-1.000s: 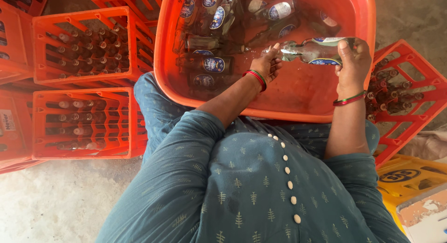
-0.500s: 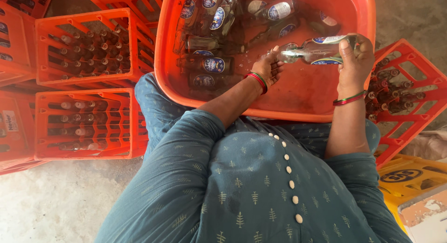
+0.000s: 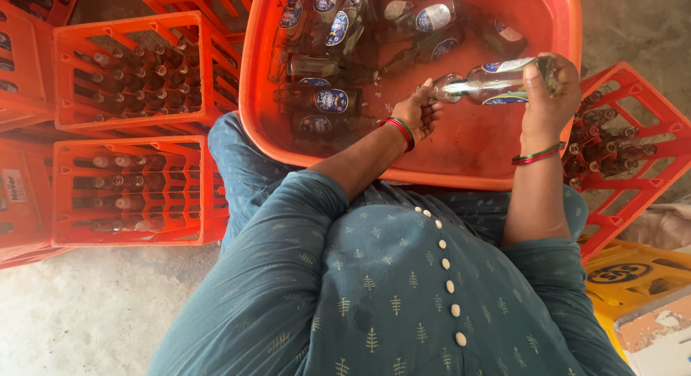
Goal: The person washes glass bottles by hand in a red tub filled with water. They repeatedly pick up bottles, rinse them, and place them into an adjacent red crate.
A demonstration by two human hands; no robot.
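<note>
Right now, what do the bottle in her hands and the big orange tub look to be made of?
The bottle looks like clear glass: you can see through it, and it shines wet. The tub seems to be moulded plastic, a smooth, even orange with a rounded rim. The right hand grips the bottle's base; the left hand is at its neck.

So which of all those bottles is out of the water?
The clear bottle held sideways between the left hand and right hand; the others lie sunk in the orange tub.
</note>
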